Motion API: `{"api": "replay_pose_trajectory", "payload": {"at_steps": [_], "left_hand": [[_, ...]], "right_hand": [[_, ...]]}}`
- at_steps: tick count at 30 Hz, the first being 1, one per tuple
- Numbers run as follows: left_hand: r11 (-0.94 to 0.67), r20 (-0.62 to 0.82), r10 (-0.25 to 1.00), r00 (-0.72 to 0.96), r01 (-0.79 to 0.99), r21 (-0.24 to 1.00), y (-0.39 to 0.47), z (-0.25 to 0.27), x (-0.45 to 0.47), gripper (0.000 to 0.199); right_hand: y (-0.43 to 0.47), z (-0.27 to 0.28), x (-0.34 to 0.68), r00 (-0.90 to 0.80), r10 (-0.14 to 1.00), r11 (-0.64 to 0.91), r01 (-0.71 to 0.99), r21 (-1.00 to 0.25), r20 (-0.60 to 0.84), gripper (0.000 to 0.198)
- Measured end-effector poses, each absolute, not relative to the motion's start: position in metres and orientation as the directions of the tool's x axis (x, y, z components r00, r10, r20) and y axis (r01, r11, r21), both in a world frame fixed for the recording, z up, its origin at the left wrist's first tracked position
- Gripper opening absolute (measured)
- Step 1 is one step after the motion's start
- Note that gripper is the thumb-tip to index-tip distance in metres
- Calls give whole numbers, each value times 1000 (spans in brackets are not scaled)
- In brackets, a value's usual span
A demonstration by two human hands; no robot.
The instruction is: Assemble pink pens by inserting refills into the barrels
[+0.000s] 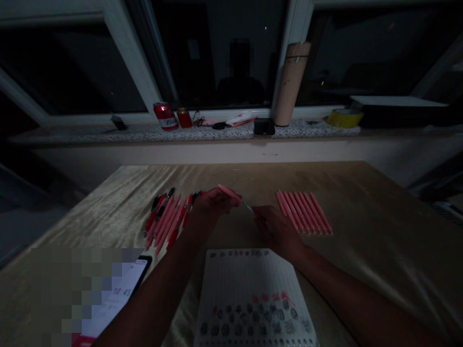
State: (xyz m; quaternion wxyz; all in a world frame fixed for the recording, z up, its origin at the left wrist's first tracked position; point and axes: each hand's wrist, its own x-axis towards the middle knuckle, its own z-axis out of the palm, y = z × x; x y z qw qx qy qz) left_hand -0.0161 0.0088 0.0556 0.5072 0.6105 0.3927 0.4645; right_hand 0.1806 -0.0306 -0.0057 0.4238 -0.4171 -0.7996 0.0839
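Note:
Above the notepad, my left hand [213, 202] is closed around a pink pen barrel [228, 193], tilted down to the right. A thin pale rod like a pen refill [248, 206] runs from the barrel's lower end to the fingers of my right hand [275, 226], which pinch its other end. Beside my left hand lies a loose heap of pink, red and black pens [168, 219], partly hidden by the forearm. To the right of my right hand, several pink pens [306, 212] lie side by side in a neat row.
A spiral notepad [249, 279] with scribbled ink marks lies at the front. Left of it is a lit phone [112, 299]. On the windowsill stand a red can [165, 116], a jar [184, 118], a tall tube [292, 84] and yellow tape [345, 118].

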Motion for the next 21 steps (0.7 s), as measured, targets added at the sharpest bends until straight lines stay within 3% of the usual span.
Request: {"api": "replay_pose_trajectory", "payload": {"at_steps": [21], "left_hand": [[-213, 169, 929, 330, 101, 972, 4, 39, -5, 15]], "right_hand": [[-30, -10, 181, -296, 734, 635, 618, -464, 611, 29]]}}
